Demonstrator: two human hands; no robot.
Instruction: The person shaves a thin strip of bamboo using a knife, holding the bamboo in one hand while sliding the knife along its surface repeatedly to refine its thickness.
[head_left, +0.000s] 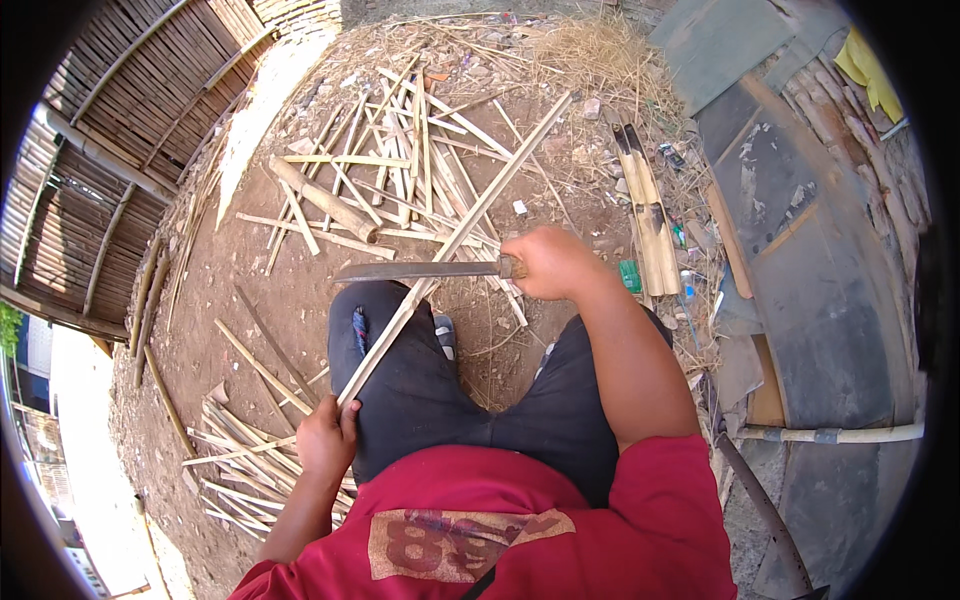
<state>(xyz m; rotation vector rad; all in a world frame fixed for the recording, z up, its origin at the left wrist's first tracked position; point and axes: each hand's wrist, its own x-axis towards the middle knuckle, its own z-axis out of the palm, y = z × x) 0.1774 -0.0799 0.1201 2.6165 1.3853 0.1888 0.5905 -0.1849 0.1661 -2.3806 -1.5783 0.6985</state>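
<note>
My left hand (326, 438) is closed round the near end of a long split bamboo strip (480, 205), which slants up and away to the far right over my left thigh. In my right hand (553, 263) is the wooden handle of a machete (420, 270). Its long dark blade points left and lies across the strip, above my knees; whether the edge bites into the strip I cannot tell. Past my feet lies a loose heap of split bamboo strips (415, 150), with a thicker bamboo piece (325, 200) among them.
Another pile of strips (245, 465) lies on the ground by my left side. At right are split bamboo halves (650, 220), a green plastic piece (629, 276) and dark sheet panels (810, 290). A long dark blade-like tool (765, 505) leans at lower right. A bamboo wall (110, 150) stands left.
</note>
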